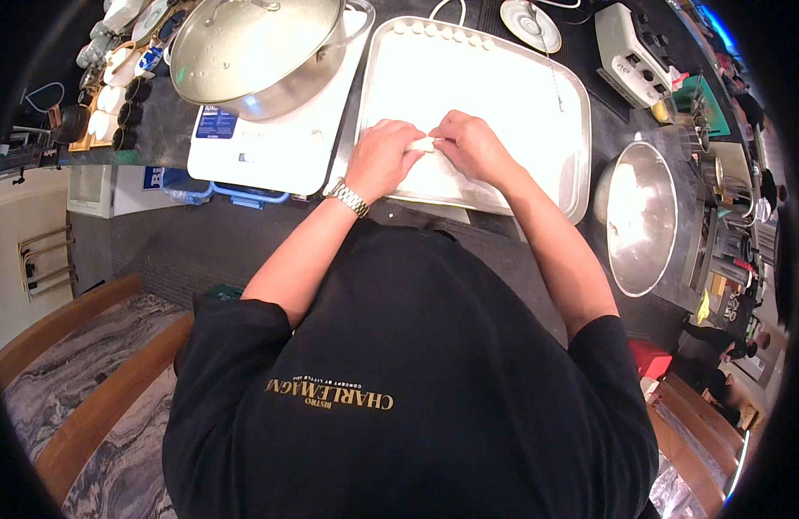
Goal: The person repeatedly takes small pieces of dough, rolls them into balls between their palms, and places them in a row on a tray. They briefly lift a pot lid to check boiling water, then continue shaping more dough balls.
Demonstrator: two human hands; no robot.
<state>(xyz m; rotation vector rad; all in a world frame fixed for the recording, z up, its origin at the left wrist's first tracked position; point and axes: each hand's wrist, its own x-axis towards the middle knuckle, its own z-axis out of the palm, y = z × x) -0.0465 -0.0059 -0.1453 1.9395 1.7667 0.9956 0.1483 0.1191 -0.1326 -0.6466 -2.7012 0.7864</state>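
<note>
Between the fingertips of both hands is a small white piece, dough-like (424, 144). My left hand (383, 154), with a steel watch on the wrist, pinches its left end. My right hand (472, 144) holds the other end between thumb and fingers. Both hands are over the near left part of a large metal tray (582, 143) with a white surface. Along the tray's far left edge sits a row of several small white balls (432, 30). Glare hides detail on the tray's middle.
Left stands a large steel pot (289, 91) with a glass lid, on a white flat board (276, 162). A steel bowl (639, 220) sits right of the tray. Beyond are a saucer (548, 39) with a utensil, a white JTC appliance (626, 65) and cups (110, 97).
</note>
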